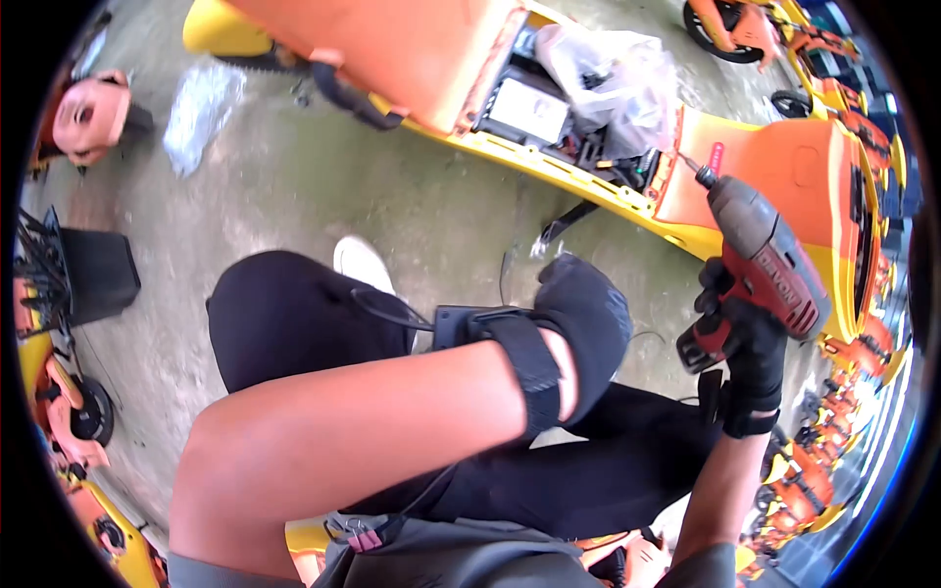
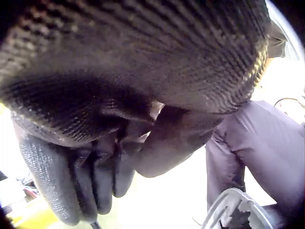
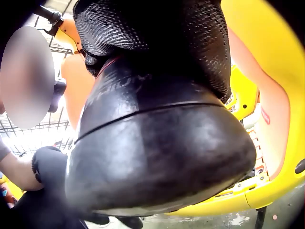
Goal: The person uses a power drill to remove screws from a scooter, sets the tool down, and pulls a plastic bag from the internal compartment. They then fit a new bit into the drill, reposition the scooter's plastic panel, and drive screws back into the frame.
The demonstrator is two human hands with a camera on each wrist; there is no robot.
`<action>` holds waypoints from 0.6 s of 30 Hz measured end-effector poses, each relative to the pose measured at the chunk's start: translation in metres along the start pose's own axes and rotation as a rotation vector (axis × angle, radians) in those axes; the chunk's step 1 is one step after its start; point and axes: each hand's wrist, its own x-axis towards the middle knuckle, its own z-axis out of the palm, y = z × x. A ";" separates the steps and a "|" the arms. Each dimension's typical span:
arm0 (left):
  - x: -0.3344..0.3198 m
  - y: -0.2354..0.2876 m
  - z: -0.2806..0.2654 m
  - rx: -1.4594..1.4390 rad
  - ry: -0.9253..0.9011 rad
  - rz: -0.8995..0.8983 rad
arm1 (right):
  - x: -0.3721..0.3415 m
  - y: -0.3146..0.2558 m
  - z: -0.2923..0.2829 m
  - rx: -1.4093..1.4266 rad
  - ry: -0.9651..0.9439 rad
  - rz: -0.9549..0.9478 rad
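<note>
My right hand (image 1: 750, 343), in a black glove, grips a red and grey cordless impact driver (image 1: 769, 260) by its handle. Its bit points up and left, over the orange body panel near the open bay of a scooter (image 1: 554, 167). In the right wrist view the driver's dark battery base (image 3: 162, 157) fills the middle, below the glove. My left hand (image 1: 583, 333), also gloved, hovers in front of my knees, apart from the scooter. The left wrist view shows its fingers (image 2: 52, 176) bent downward with the thumb close against them; its palm is hidden, and I cannot tell whether it holds anything.
A crumpled clear plastic bag (image 1: 627, 83) lies over the bay, beside a white-labelled box (image 1: 527, 111). The scooter's kickstand (image 1: 569, 220) reaches the floor. More plastic (image 1: 201, 118) and a black bin (image 1: 98, 274) are at the left. Several orange and yellow scooters (image 1: 814, 470) line the right.
</note>
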 end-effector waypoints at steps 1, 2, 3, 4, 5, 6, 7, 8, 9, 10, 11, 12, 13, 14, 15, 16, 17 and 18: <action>0.003 -0.002 0.005 0.050 0.117 -0.030 | -0.007 0.003 -0.006 0.045 0.011 -0.013; 0.005 -0.006 0.009 0.095 0.232 -0.054 | -0.014 0.006 -0.011 0.090 0.021 -0.021; 0.009 -0.016 0.009 0.111 0.337 -0.079 | -0.019 0.011 -0.017 0.118 0.039 -0.033; 0.015 -0.029 0.005 0.124 0.440 -0.101 | -0.023 0.017 -0.022 0.149 0.028 -0.034; 0.019 -0.039 -0.002 0.217 0.527 -0.162 | -0.028 0.024 -0.027 0.181 0.017 -0.030; 0.023 -0.049 -0.009 0.309 0.613 -0.216 | -0.033 0.029 -0.031 0.216 0.037 -0.031; 0.027 -0.062 -0.013 0.187 0.686 -0.207 | -0.038 0.030 -0.035 0.158 0.020 0.049; 0.034 -0.075 -0.016 0.062 0.759 -0.202 | -0.042 0.032 -0.040 0.097 -0.002 0.125; 0.041 -0.086 -0.018 0.013 0.764 -0.218 | -0.047 0.041 -0.044 0.137 -0.006 0.107; 0.048 -0.090 -0.022 -0.037 0.766 -0.240 | -0.048 0.044 -0.052 0.039 -0.058 0.223; 0.054 -0.090 -0.025 -0.163 0.757 -0.304 | -0.053 0.047 -0.056 -0.018 -0.055 0.183; 0.061 -0.092 -0.028 -0.143 0.743 -0.293 | -0.058 0.051 -0.056 -0.073 -0.049 0.148; 0.070 -0.097 -0.031 -0.216 0.769 -0.350 | -0.063 0.049 -0.056 -0.046 -0.036 0.148; 0.080 -0.103 -0.035 -0.289 0.792 -0.401 | -0.068 0.045 -0.055 -0.059 -0.053 0.118; 0.088 -0.111 -0.039 -0.313 0.827 -0.380 | -0.072 0.044 -0.056 -0.072 -0.065 0.091; 0.096 -0.110 -0.047 -0.401 0.816 -0.390 | -0.074 0.049 -0.057 -0.044 -0.041 0.093; 0.104 -0.107 -0.052 -0.444 0.793 -0.349 | -0.073 0.055 -0.058 -0.132 -0.058 -0.185; 0.110 -0.101 -0.058 -0.488 0.771 -0.312 | -0.072 0.059 -0.058 -0.228 -0.072 -0.463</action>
